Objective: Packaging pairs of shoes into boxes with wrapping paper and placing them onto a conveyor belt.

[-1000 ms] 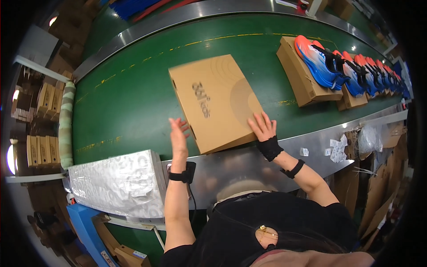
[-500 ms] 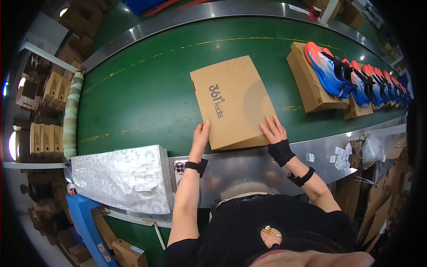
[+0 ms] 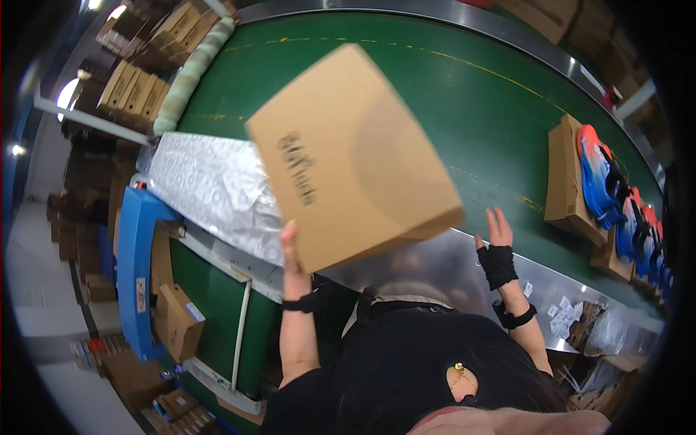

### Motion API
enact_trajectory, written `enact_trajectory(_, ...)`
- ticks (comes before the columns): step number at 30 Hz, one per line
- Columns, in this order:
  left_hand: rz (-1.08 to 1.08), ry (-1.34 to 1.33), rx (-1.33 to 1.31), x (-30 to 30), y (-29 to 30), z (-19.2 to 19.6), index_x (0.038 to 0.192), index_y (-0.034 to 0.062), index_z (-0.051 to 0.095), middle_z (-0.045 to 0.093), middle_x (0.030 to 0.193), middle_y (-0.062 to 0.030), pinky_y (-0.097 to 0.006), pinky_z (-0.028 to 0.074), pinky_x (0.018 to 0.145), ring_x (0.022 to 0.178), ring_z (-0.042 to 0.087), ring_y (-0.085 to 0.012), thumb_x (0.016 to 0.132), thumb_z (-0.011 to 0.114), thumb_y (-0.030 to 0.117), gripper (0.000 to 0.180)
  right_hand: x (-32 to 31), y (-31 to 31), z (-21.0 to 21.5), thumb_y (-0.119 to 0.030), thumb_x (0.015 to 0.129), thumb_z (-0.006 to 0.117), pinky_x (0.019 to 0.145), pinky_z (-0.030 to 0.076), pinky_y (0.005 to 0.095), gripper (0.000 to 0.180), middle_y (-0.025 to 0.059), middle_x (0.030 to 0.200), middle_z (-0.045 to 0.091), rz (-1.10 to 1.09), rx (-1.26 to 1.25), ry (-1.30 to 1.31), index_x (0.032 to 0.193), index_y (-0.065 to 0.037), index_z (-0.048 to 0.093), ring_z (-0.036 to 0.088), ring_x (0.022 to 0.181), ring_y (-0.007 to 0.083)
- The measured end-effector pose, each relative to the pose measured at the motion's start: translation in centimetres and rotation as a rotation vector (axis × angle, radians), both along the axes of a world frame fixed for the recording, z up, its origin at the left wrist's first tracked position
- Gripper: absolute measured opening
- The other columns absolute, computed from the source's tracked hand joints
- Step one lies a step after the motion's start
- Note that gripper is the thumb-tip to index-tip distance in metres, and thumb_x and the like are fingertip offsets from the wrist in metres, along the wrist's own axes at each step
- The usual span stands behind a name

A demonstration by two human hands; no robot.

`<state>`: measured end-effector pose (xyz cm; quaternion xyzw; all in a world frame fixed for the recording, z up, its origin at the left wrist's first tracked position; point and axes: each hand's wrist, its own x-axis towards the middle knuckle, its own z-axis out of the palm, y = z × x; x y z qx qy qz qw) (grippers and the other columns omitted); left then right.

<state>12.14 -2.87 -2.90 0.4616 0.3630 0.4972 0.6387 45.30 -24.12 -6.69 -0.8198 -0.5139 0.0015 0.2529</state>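
Note:
A closed brown cardboard shoebox (image 3: 370, 145) is raised and tilted in front of me, dark print on its lid. My left hand (image 3: 291, 250) grips its near left corner, thumb showing along the side and the other fingers hidden behind the box. Off the box's right side, my right hand (image 3: 499, 239) is open and holds nothing, its fingers pointing up over the metal edge of the bench. A black wrist support and strap cover that wrist.
A green conveyor belt (image 3: 464, 109) runs behind a metal ledge (image 3: 428, 264). At right, several blue-and-coral shoes (image 3: 596, 177) rest on shoeboxes (image 3: 565, 177). At left lie a stack of silver-white patterned sheets (image 3: 210, 181), a blue frame (image 3: 138, 275) and a cardboard box (image 3: 177, 322). White labels (image 3: 565, 317) lie at right.
The shoebox has come up off the belt and swung left with my left hand. My right hand has let go of it. My view has turned left.

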Motion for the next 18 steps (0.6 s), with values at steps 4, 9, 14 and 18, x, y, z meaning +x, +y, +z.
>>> enact_trajectory(4, 0.301, -0.366, -0.127, -8.1, -4.4, 5.0, 0.118, 0.0033, 0.040, 0.048, 0.112, -0.0097, -0.039, 0.042, 0.083, 0.102, 0.048, -0.0234, 0.081, 0.041, 0.046, 0.056, -2.5, -2.2, -4.4, -0.020, 0.065, 0.065, 0.091, 0.028, 0.0492, 0.064, 0.0161, 0.131, 0.029, -0.033, -0.447, 0.200, 0.123, -0.012, 0.038, 0.032, 0.118, 0.0326)
enact_trajectory(9, 0.801, -0.412, -0.229, -15.1, -9.6, 2.5, 0.121, 0.0134, 0.039, 0.043, 0.116, -0.0095, -0.049, 0.038, 0.084, 0.106, 0.043, -0.0278, 0.069, 0.048, 0.058, 0.069, -3.7, -3.7, -7.4, -0.028, 0.068, 0.063, 0.088, 0.023, 0.0598, 0.063, 0.0164, 0.136, 0.021, 0.003, -0.536, -0.052, 0.124, -0.013, 0.038, 0.020, 0.125, 0.0332)
enact_trajectory(14, 1.252, -0.244, -0.478, -21.4, -9.7, -1.6, 0.136, 0.0106, 0.005, 0.011, 0.136, -0.0224, -0.052, 0.020, 0.096, 0.126, 0.017, -0.0361, 0.060, 0.048, 0.073, 0.107, -3.5, -3.6, -7.5, -0.028, 0.068, 0.062, 0.089, 0.023, 0.0593, 0.062, 0.0173, 0.136, 0.020, 0.040, -0.571, -0.066, 0.123, -0.011, 0.038, 0.020, 0.125, 0.0348)
enact_trajectory(18, 0.951, 0.094, -0.400, -26.2, -7.6, -3.6, 0.135, 0.0071, 0.006, 0.014, 0.137, -0.0221, -0.044, 0.024, 0.097, 0.124, 0.023, -0.0344, 0.074, 0.050, 0.058, 0.091, -3.5, -3.8, -7.5, -0.027, 0.069, 0.061, 0.089, 0.023, 0.0587, 0.061, 0.0175, 0.136, 0.020, 0.035, -0.574, -0.056, 0.124, -0.011, 0.038, 0.020, 0.124, 0.0350)
